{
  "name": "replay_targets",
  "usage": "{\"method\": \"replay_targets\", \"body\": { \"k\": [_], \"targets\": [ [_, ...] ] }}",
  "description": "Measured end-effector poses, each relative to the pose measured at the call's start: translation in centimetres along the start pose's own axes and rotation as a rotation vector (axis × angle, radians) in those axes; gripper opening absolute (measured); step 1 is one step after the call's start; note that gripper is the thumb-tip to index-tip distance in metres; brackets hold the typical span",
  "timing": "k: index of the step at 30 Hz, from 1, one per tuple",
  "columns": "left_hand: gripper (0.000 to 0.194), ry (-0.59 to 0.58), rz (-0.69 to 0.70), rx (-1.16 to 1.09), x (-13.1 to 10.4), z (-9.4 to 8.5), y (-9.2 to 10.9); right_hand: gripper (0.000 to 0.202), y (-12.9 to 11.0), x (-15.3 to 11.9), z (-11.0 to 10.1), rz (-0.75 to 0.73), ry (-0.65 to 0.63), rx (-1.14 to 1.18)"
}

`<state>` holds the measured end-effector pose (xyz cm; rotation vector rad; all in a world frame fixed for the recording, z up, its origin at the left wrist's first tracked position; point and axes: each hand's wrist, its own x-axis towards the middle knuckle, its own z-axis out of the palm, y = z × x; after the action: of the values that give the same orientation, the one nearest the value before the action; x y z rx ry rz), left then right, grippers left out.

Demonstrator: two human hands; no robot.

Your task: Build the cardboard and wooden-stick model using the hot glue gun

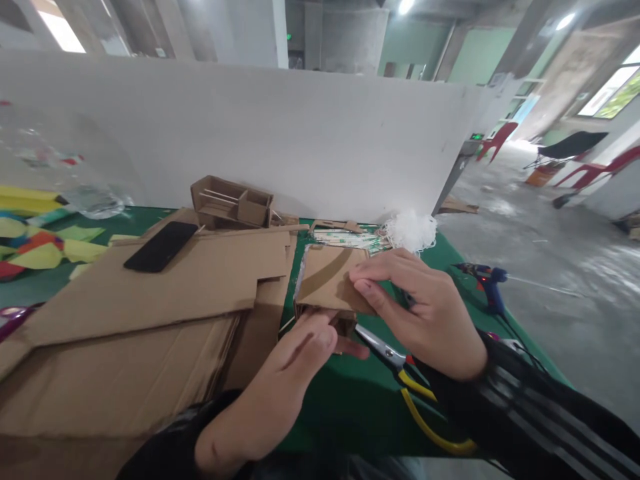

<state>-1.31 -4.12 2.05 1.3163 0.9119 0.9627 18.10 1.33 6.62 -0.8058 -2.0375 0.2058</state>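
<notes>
A small cardboard box (327, 272) with a flat square top sits on the green table in front of me. My left hand (300, 363) grips its near lower side, some fingers reaching under the top piece. With thumb and fingertips together, my right hand (420, 307) pinches the right edge of the top piece. Scissors (393, 355) with yellow handles lie just below the box, partly hidden by my right wrist. The box's inside is mostly covered by my hands.
Cardboard sheets (165, 287) cover the left, with a black phone (161, 247) on them. A divided cardboard box (233, 202) stands behind. White sticks (347, 239) and a white stringy bundle (411, 231) lie at the back. A glue gun (487, 283) rests near the right edge.
</notes>
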Motion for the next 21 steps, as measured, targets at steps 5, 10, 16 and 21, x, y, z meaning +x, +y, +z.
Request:
{"method": "replay_targets", "body": {
  "k": [5, 10, 16, 21],
  "targets": [
    [0.043, -0.024, -0.098, 0.026, -0.5, -0.3, 0.4, 0.013, 0.0, 0.1, 0.0, -0.021, -0.016, 0.014],
    [0.044, -0.032, -0.191, 0.102, -0.8, -0.8, -0.1, 0.013, -0.2, 0.0, 0.1, -0.039, -0.026, 0.018],
    [0.039, -0.057, -0.227, 0.225, -0.9, -1.2, -0.4, 0.014, -0.1, 0.1, 0.1, -0.029, -0.031, 0.028],
    [0.050, -0.029, -0.204, 0.213, -1.2, -1.0, -0.1, 0.011, -0.2, 0.1, 0.1, -0.032, -0.012, 0.026]
  ]
}}
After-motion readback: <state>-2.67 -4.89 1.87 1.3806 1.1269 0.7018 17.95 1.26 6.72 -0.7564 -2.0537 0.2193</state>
